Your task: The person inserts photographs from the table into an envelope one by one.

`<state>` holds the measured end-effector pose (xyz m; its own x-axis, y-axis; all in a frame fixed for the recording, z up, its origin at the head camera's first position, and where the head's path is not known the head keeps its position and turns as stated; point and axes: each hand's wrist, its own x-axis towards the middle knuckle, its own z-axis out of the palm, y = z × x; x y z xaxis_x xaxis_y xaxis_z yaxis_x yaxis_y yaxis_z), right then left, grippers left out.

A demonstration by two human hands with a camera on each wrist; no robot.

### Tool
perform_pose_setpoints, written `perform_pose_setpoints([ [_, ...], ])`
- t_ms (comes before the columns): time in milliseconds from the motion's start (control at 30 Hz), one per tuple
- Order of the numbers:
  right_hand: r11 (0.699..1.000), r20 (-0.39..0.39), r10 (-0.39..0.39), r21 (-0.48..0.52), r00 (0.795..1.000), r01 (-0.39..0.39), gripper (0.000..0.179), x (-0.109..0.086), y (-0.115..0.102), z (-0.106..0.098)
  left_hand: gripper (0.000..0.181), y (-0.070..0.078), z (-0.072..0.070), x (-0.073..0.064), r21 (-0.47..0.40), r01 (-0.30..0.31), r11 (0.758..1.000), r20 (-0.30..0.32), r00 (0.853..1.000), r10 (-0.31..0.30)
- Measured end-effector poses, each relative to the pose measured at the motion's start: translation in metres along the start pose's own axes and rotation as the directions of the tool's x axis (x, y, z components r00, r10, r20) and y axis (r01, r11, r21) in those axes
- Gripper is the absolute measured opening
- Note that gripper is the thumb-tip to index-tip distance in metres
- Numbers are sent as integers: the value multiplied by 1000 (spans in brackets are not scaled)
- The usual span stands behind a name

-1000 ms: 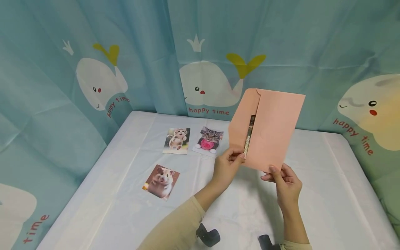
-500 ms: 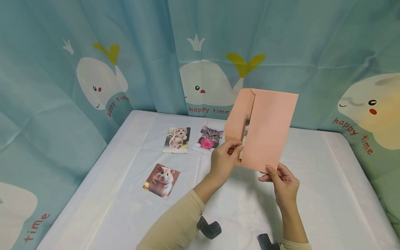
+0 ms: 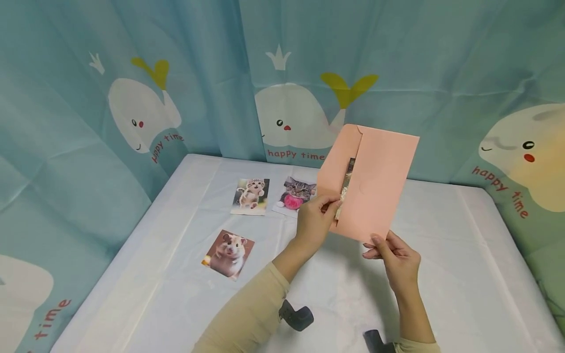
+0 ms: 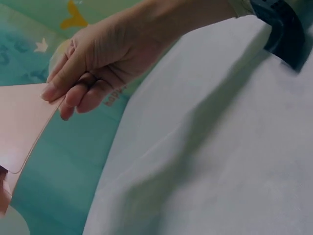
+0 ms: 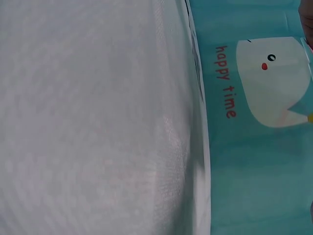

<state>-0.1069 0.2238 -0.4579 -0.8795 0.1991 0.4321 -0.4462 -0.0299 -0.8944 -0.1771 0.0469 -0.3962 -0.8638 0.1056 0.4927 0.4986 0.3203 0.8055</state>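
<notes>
A pink envelope [image 3: 375, 181] is held up above the table, its pointed flap [image 3: 335, 162] unfolded to the left. In its opening shows a narrow strip of a picture card [image 3: 346, 184]; the rest of the card is hidden inside. My left hand [image 3: 311, 223] pinches at the opening's lower end, on the card's edge, as far as I can see. With thumb and fingers my right hand [image 3: 399, 260] pinches the bottom right corner. The left wrist view shows the right hand [image 4: 98, 61] gripping the envelope [image 4: 22, 122] by that corner.
On the white table [image 3: 176, 304] lie a kitten card [image 3: 250, 196], a tabby cat card [image 3: 293, 193] partly behind my left hand, and a hamster card [image 3: 228, 255]. A whale-print curtain [image 3: 212, 73] stands behind the table. Black wrist straps [image 3: 300, 318] hang below my arms.
Both hands and the envelope have shifted slightly left. The left hand stays at the opening and the right at the corner. The three cards on the table have not moved.
</notes>
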Motion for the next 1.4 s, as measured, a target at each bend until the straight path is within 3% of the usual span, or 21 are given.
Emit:
perform_pose_setpoints([
  [400, 1000, 20, 5, 20, 1000, -6, 24, -1, -1, -1, 15, 3, 3, 9, -63, -14, 998, -39, 999, 11],
  [567, 999, 16, 10, 39, 1000, -10, 23, 0, 1, -1, 17, 1, 1, 9, -26, -25, 999, -23, 999, 24],
  [800, 994, -105, 56, 95, 993, -46, 19, 1, 0, 0, 20, 3, -3, 4, 80, -80, 994, -1, 997, 81],
  [900, 990, -166, 100, 112, 981, -82, 18, 0, -3, -1, 20, 2, -4, 0, 60, -79, 995, 4, 997, 79],
  [1000, 986, -209, 150, 106, 966, -130, 18, 0, -4, -3, 19, 0, -6, -7, -23, -75, 997, 7, 997, 75],
  [1167, 967, -271, 237, 155, 933, -200, 15, 1, 2, -10, 18, -10, -10, -15, -160, -28, 987, 21, 999, 32],
  [1300, 951, -309, 296, 182, 904, -249, 15, 3, 7, -16, 15, -21, -17, -23, -175, 65, 982, 8, 998, -65],
  [1400, 945, -331, 310, 206, 891, -252, 14, 4, 11, -18, 15, -29, -23, -31, -182, 146, 972, 7, 989, -148],
])
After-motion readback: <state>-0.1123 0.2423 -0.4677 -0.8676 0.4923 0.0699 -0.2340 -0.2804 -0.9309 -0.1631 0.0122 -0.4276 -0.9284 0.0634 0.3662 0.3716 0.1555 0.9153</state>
